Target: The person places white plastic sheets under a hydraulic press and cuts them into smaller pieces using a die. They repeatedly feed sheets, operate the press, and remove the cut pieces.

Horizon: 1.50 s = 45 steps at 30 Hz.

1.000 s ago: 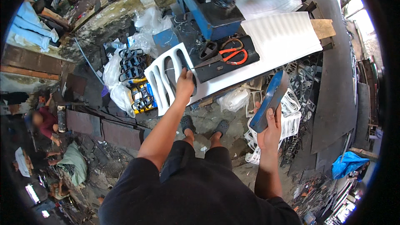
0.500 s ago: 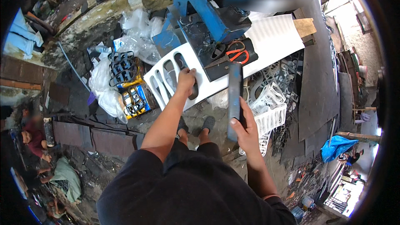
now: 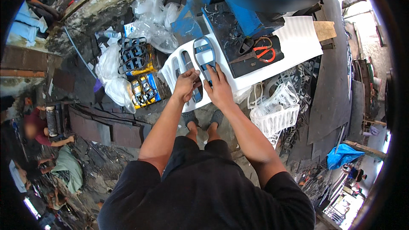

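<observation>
A white foam sheet (image 3: 224, 47) with long sole-shaped holes lies slanted in front of me. On its near part rests a blue-grey sole-shaped cutting die (image 3: 196, 50), a thin-walled metal frame with crossbars. My right hand (image 3: 219, 89) has its fingers over the die's near end, index and middle fingers stretched along it and thumb toward its left side. My left hand (image 3: 185, 87) is closed beside it, fingertips and thumb pinched at the sheet next to a cut-out; the exact grip is partly hidden.
Orange-handled scissors (image 3: 265, 53) lie on a black plate beneath a blue machine (image 3: 232, 6). White cut-out foam scraps (image 3: 277, 113) pile at right. Clear plastic bags (image 3: 155, 25) and bundled black strap pieces (image 3: 133, 53) sit at left. Another person (image 3: 40, 125) is at far left.
My right hand has brought the cutting die from upright at the sheet's right down flat onto the sheet beside my left hand. The view has shifted slightly.
</observation>
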### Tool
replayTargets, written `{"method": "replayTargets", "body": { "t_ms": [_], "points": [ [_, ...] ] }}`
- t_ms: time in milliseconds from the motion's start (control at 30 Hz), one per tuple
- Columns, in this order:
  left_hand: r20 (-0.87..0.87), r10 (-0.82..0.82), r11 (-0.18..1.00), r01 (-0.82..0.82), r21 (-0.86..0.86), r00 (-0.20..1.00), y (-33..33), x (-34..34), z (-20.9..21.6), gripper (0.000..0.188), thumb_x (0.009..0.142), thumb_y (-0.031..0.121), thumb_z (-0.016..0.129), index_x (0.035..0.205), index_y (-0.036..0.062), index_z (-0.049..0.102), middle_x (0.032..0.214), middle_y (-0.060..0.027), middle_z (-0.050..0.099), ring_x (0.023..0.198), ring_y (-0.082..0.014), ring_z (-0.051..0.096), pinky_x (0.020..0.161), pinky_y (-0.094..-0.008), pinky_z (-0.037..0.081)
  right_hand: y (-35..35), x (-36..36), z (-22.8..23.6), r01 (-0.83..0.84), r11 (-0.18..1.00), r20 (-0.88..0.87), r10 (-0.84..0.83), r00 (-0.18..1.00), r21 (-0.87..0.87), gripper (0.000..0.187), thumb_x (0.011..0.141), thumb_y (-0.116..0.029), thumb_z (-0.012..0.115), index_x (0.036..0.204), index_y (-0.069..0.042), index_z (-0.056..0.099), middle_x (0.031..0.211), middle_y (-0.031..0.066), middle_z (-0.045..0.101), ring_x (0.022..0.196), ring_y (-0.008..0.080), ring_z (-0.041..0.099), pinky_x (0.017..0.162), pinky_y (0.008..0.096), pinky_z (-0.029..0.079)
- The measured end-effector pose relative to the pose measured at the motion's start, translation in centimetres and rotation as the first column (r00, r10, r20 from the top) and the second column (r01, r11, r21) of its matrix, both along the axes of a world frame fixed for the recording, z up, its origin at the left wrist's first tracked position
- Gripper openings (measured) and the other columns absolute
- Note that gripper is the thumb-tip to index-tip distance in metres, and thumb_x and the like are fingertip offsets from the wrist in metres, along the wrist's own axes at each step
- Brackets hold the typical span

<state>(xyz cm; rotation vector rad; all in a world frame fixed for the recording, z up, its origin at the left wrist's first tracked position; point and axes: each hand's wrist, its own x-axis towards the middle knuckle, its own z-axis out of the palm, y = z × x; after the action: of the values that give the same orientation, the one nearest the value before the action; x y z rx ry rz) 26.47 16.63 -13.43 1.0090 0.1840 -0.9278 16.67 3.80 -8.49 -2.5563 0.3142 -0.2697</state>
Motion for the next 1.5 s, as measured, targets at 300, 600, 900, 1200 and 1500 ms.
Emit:
{"method": "replayTargets", "body": {
  "t_ms": [300, 600, 900, 1200, 1500],
  "points": [
    [-0.059, 0.071, 0.997, -0.072, -0.012, 0.996, -0.4, 0.0, -0.5, 0.015, 0.097, 0.016, 0.061, 0.109, 0.0062, 0.063, 0.083, 0.0015, 0.059, 0.073, -0.0109, 0.057, 0.071, -0.0291, 0.055, 0.3, 0.3, 0.3, 0.014, 1.0, -0.077, -0.012, 0.997, 0.027, 0.059, 0.089, -0.023, 0.062, 0.143, -0.011, 0.042, 0.146, 0.0252, 0.039, 0.126, 0.0441, 0.048, 0.098, 0.048, 0.048],
    [-0.044, 0.133, 0.987, -0.128, 0.101, 0.99, -1.1, -0.1, 0.3, 0.013, 0.096, 0.016, 0.063, 0.105, 0.0067, 0.063, 0.084, 0.0022, 0.063, 0.074, -0.0105, 0.06, 0.071, -0.0284, 0.052, -1.3, -6.1, -1.6, 0.519, 0.785, 0.067, -0.57, 0.819, 0.339, 0.055, 0.093, -0.036, 0.063, 0.13, 0.001, 0.045, 0.128, 0.0207, 0.051, 0.115, 0.0314, 0.052, 0.098, 0.0415, 0.043],
    [0.082, 0.013, 0.998, -0.018, 0.062, 0.997, -1.4, 0.6, -0.5, 0.015, 0.099, 0.016, 0.057, 0.107, 0.0055, 0.065, 0.084, 0.0015, 0.063, 0.077, -0.0117, 0.061, 0.078, -0.033, 0.052, -18.9, -1.4, -6.6, 0.429, -0.045, -0.193, -0.932, 0.308, 0.902, 0.057, 0.096, -0.038, 0.061, 0.124, 0.009, 0.044, 0.128, 0.0225, 0.054, 0.112, 0.0292, 0.054, 0.096, 0.0394, 0.043],
    [0.084, -0.024, 1.0, 0.023, 0.012, 0.996, -7.5, 2.3, -2.2, 0.016, 0.097, 0.012, 0.056, 0.111, 0.0056, 0.059, 0.082, -0.0009, 0.058, 0.069, -0.0109, 0.055, 0.063, -0.0273, 0.048, -23.4, -1.1, -5.6, 0.419, -0.076, -0.192, -0.952, 0.24, 0.905, 0.046, 0.101, -0.029, 0.051, 0.126, 0.008, 0.039, 0.128, 0.0226, 0.052, 0.116, 0.03, 0.052, 0.1, 0.039, 0.039],
    [0.729, -0.664, 0.746, 0.087, 0.66, 0.163, -9.0, 3.1, -4.0, 0.035, 0.085, 0.017, 0.066, 0.116, 0.0007, 0.057, 0.109, -0.0175, 0.064, 0.102, -0.0313, 0.063, 0.083, -0.0411, 0.053, -28.6, -1.8, -9.9, 0.454, -0.116, -0.257, -0.931, 0.261, 0.883, 0.043, 0.098, -0.031, 0.056, 0.115, 0.009, 0.048, 0.114, 0.0239, 0.058, 0.105, 0.0295, 0.056, 0.094, 0.0425, 0.042]
  ]
}}
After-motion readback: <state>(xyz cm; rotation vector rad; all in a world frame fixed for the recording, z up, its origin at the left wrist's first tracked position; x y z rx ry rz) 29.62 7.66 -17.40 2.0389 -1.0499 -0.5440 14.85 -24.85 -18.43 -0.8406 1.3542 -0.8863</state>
